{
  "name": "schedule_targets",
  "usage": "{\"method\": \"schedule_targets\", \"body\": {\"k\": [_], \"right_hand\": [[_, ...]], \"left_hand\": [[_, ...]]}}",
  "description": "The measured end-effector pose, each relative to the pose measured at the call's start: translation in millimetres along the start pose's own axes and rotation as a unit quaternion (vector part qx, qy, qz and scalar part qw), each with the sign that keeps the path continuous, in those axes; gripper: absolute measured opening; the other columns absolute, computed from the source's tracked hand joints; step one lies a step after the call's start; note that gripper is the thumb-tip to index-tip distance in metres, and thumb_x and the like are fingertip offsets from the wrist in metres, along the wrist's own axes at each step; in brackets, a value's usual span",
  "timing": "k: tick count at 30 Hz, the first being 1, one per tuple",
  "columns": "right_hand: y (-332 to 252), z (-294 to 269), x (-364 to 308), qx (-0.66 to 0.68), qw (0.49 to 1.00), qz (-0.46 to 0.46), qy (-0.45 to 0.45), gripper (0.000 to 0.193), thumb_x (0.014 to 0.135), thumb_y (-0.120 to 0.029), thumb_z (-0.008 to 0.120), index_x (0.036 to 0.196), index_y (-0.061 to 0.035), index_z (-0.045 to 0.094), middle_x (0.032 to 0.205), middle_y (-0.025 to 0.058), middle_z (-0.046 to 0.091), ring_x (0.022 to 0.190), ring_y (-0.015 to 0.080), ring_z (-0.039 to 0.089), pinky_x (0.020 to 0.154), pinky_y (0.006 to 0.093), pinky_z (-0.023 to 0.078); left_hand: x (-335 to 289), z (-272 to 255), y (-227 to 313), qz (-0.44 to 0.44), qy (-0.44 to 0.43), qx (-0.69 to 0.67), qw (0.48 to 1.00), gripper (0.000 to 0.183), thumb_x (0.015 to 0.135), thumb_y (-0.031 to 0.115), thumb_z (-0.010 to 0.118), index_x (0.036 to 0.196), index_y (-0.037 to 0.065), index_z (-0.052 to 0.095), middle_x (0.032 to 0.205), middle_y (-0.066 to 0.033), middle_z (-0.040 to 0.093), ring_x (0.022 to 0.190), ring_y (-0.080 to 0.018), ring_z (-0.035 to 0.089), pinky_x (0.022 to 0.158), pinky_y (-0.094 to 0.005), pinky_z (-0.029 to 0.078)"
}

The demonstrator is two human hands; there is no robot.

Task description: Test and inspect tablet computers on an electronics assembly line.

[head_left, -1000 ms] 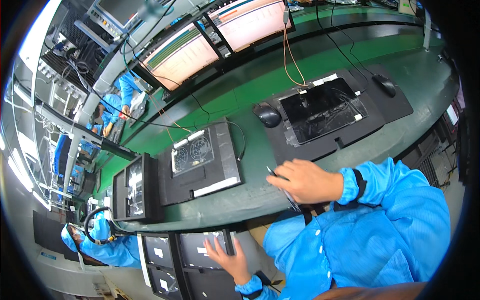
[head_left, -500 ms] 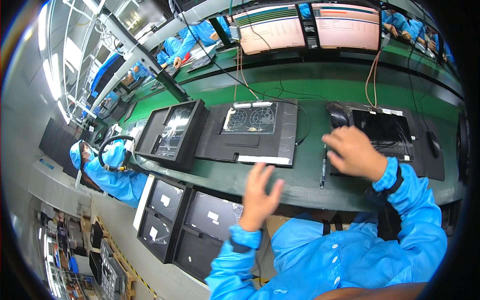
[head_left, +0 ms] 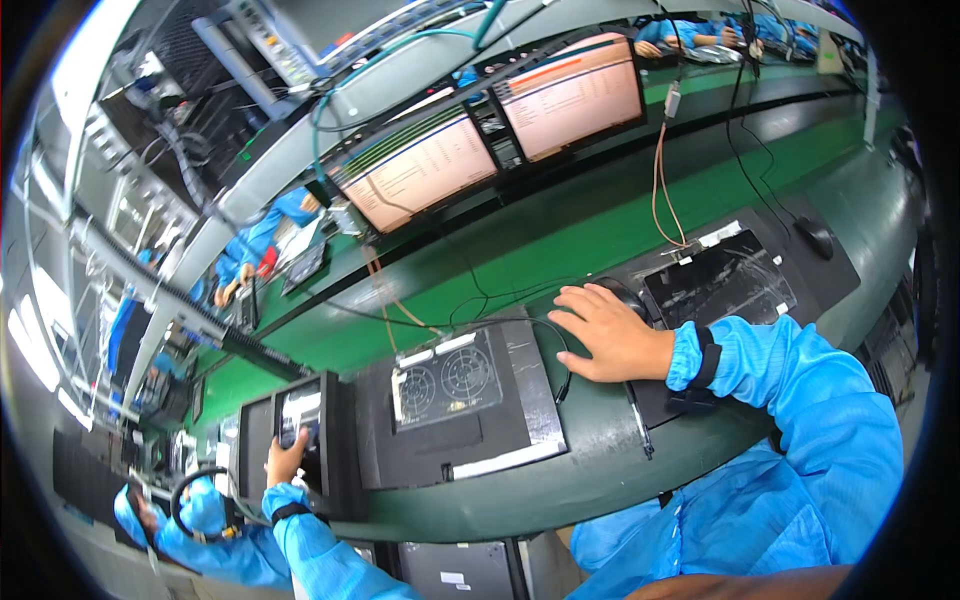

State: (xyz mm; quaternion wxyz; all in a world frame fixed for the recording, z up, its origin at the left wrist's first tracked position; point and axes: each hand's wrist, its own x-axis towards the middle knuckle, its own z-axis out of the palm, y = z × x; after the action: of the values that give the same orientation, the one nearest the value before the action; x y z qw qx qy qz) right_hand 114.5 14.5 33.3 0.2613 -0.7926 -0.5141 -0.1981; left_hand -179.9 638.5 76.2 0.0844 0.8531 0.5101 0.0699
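Observation:
My left hand [head_left: 284,464] reaches over the near-left edge of a black tray [head_left: 345,440], thumb and fingers apart. Beside its fingers lies a shiny dark panel [head_left: 299,405] in the tray. Whether the fingertips touch it is hard to make out. My right hand [head_left: 618,337] hovers with spread fingers just in front of a black computer mouse [head_left: 622,292], partly covering it. Nearby, a glossy black screen panel [head_left: 720,280] rests on a dark board. Between my hands is a black fixture board [head_left: 520,400] bearing a transparent sheet with two round target patterns [head_left: 445,380].
A pen [head_left: 640,425] lies near the bench's front edge. Two monitors [head_left: 570,95] stand behind, with cables hanging down. A second mouse [head_left: 813,237] is at the right. Below the bench stands another tray [head_left: 455,570]. At the left sits a person in blue [head_left: 205,540].
My left hand has moved left to the tray on the bench. The right hand has shifted left relative to the screen panel. The whole view has tilted and turned.

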Motion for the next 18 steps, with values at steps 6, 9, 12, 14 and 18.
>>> {"method": "schedule_targets", "body": {"k": [6,9,12,14,18], "right_hand": [[32.7,-17.0,-20.8,-0.072,0.99,0.114,0.028,0.065,0.091,-0.034,0.082,0.143,0.0003,0.061,0.146,0.0252,0.057,0.143,0.0461,0.052,0.121,0.0601,0.041],[42.4,-28.2,-45.4,-0.068,0.985,0.155,0.021,0.069,0.089,-0.035,0.085,0.144,-0.0003,0.062,0.15,0.0265,0.055,0.141,0.0471,0.053,0.121,0.0543,0.043],[45.1,-29.6,-52.2,-0.056,0.985,0.16,0.007,0.067,0.09,-0.035,0.084,0.144,-0.0015,0.063,0.151,0.0271,0.055,0.141,0.0473,0.053,0.12,0.0548,0.043],[46.4,-28.6,-48.8,-0.053,0.987,0.15,0.006,0.065,0.09,-0.037,0.084,0.141,-0.0016,0.066,0.149,0.0266,0.057,0.141,0.0465,0.053,0.119,0.0546,0.044],[46.3,-25.4,-39.4,-0.062,0.992,0.105,-0.001,0.06,0.093,-0.041,0.082,0.136,-0.0026,0.069,0.141,0.0236,0.061,0.139,0.0432,0.055,0.118,0.0543,0.044]], "left_hand": [[32.2,-12.7,-8.9,0.005,-0.084,-0.041,0.996,0.1,0.079,0.066,0.093,0.133,-0.014,0.067,0.116,-0.0223,0.078,0.101,-0.0292,0.077,0.093,-0.0437,0.061],[41.7,-10.4,-17.7,0.001,-0.125,-0.064,0.99,0.111,0.082,0.062,0.092,0.145,-0.022,0.055,0.131,-0.0292,0.074,0.116,-0.0333,0.075,0.1,-0.0447,0.06],[50.5,-4.7,-21.1,0.014,-0.073,-0.07,0.995,0.1,0.081,0.056,0.096,0.134,-0.023,0.065,0.118,-0.0243,0.079,0.105,-0.0293,0.077,0.096,-0.044,0.06],[51.1,-5.9,-20.5,-0.017,-0.109,-0.075,0.991,0.094,0.08,0.055,0.097,0.128,-0.021,0.07,0.116,-0.0229,0.08,0.105,-0.0289,0.077,0.094,-0.0442,0.06],[36.6,-12.8,-13.8,0.082,-0.075,-0.142,0.984,0.072,0.081,0.052,0.096,0.109,-0.013,0.08,0.095,-0.0168,0.079,0.085,-0.0244,0.073,0.072,-0.04,0.057]]}}
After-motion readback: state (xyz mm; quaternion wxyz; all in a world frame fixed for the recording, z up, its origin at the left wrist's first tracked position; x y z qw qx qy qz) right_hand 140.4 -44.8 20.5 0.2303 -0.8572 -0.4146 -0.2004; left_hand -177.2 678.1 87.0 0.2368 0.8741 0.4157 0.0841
